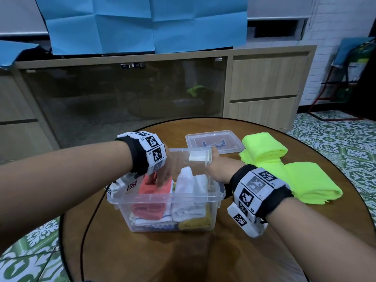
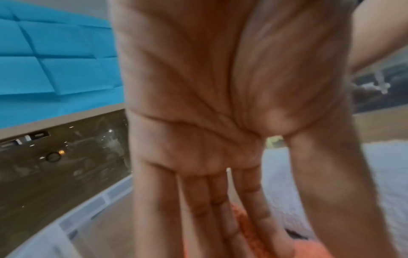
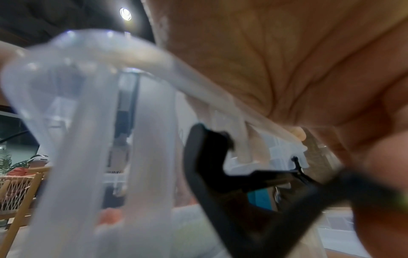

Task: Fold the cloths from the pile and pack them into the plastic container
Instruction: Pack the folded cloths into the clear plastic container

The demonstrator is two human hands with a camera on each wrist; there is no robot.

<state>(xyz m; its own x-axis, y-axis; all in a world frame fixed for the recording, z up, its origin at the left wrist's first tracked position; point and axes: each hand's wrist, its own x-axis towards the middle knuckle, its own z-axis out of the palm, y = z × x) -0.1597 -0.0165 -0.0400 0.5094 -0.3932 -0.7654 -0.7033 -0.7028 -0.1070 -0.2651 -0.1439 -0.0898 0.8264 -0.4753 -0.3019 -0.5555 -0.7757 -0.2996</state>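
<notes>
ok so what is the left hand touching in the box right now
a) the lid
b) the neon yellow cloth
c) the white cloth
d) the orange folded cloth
d: the left hand presses straight fingers on the orange folded cloth inside the clear plastic container.

one container (image 1: 166, 197), one lid (image 1: 215, 141), two green cloths (image 1: 264, 147) outside, two hands (image 1: 164, 171).

We get dim, even indoor light with soft shadows on the table (image 1: 183, 251), strong wide-angle bending at the head view's edges, heavy close-range blur in both wrist views, and one ceiling lamp (image 3: 125, 13) glaring far left.
</notes>
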